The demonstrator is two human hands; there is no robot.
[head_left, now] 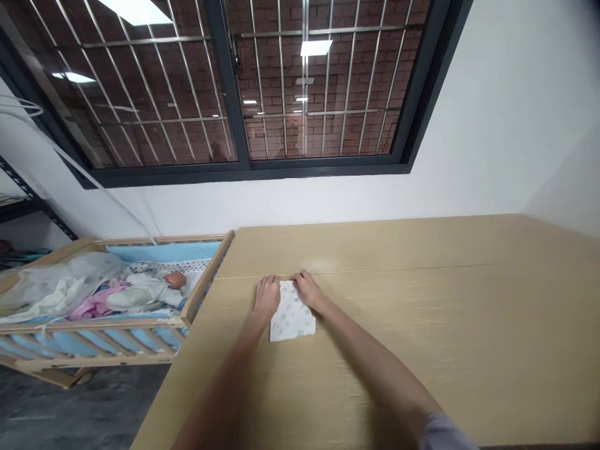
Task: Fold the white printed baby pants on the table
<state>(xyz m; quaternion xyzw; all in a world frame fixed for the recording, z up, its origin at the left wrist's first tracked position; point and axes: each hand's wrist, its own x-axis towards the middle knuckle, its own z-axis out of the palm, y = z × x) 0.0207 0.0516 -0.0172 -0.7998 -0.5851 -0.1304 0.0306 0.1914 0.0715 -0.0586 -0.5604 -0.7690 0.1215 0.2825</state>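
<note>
Nearest: your right forearm (379, 369), grey-mauve sleeve (443, 431) at its lower end, and your left forearm (227, 375), both reaching over the pale wood-toned worktop (422, 337). White cloth (291, 319) lies flat on the worktop, toward its left side, just on your side of the long seam (398, 269); small scattered print, one green motif near the lower edge.

Your left hand (269, 295) is at the cloth's upper left corner, fingers bent inward. Your right hand (307, 289) is at the upper right corner, fingers likewise curled. Both touch the cloth; whether they pinch it or only press, you cannot tell from this angle.

Left of the worktop, just beside it: wooden crib (117, 324), light blue lining (164, 252). Within it, a small figure (150, 292) in pale clothing, head toward the worktop, pink fabric (97, 304) next to it, whitish netting (65, 281) farther left. Grey floor (70, 412) below the crib.

Beyond the worktop: white wall (492, 125), dark-framed window (253, 167), metal bars, brickwork outside.
</note>
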